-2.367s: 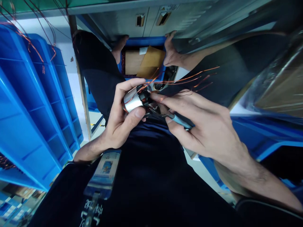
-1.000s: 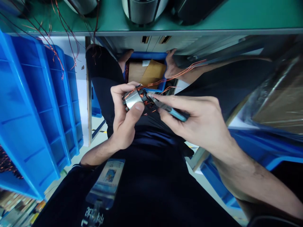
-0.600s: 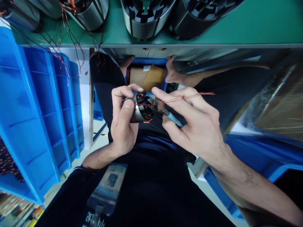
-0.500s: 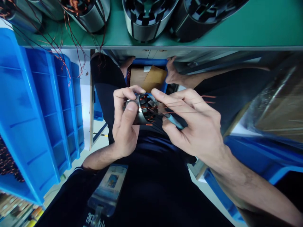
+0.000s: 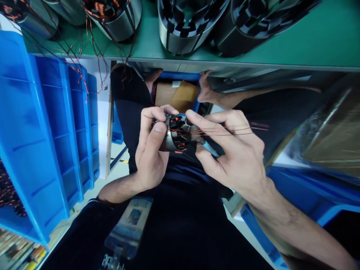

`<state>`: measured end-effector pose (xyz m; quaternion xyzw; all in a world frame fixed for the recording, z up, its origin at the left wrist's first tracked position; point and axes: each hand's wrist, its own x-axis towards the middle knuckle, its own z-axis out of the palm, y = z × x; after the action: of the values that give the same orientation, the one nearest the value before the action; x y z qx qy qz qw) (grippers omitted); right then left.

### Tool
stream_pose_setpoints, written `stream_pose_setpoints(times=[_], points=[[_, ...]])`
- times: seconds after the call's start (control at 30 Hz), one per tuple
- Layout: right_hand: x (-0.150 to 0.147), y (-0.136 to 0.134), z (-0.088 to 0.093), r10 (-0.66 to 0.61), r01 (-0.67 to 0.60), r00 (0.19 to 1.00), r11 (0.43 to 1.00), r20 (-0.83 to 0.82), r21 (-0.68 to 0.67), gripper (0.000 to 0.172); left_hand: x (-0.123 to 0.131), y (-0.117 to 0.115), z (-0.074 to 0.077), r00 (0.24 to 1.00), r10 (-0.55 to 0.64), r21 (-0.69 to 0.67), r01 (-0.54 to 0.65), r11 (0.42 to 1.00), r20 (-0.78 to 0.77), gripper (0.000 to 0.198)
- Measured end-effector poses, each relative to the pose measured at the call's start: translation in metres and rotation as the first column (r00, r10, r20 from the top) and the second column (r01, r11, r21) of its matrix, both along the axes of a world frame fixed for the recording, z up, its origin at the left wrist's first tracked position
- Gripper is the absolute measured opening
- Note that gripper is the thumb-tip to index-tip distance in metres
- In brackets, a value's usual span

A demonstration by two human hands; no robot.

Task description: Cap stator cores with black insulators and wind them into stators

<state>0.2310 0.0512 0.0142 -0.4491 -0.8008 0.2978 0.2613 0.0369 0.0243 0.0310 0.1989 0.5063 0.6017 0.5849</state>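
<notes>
Held over my lap is a small motor stator [image 5: 170, 139], a metal ring with black slots and copper windings. My left hand [image 5: 152, 153] is closed round its casing, thumb and fingers on the outer wall. Close to the stator's open end is my right hand [image 5: 239, 150], closed on a tool with a light-blue handle [image 5: 210, 148]. The tool's metal tip is blurred among the windings, so its kind is unclear. Thin copper wires [image 5: 259, 126] run out of the stator, past my right fingers, to the right.
Along the green bench [image 5: 281, 52] stand larger stators, one metal-sided [image 5: 180, 45] and one with copper windings [image 5: 120, 28]. Loose wires [image 5: 81, 77] hang over its edge. Blue crates [image 5: 53, 131] are at my left, another blue bin [image 5: 298, 187] at my right. Cardboard [image 5: 165, 93] lies below.
Both hands and the stator appear slightly further right and lower in the picture, as does the bench. The grip on stator and tool stays the same.
</notes>
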Motion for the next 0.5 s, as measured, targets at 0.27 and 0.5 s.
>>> stream_pose_setpoints(times=[0.27,0.5], points=[[-0.005,-0.001,0.012,0.009,-0.009,1.0,1.0,0.004,0.015,0.074,0.001,-0.004,0.005,0.998,-0.057,0.001,0.057,0.998,-0.007,0.024],[-0.01,-0.002,-0.003,-0.025,0.023,0.994,1.0,-0.104,-0.02,0.053,-0.002,-0.007,-0.005,0.999,-0.012,-0.009,0.013,1.0,0.048,0.017]])
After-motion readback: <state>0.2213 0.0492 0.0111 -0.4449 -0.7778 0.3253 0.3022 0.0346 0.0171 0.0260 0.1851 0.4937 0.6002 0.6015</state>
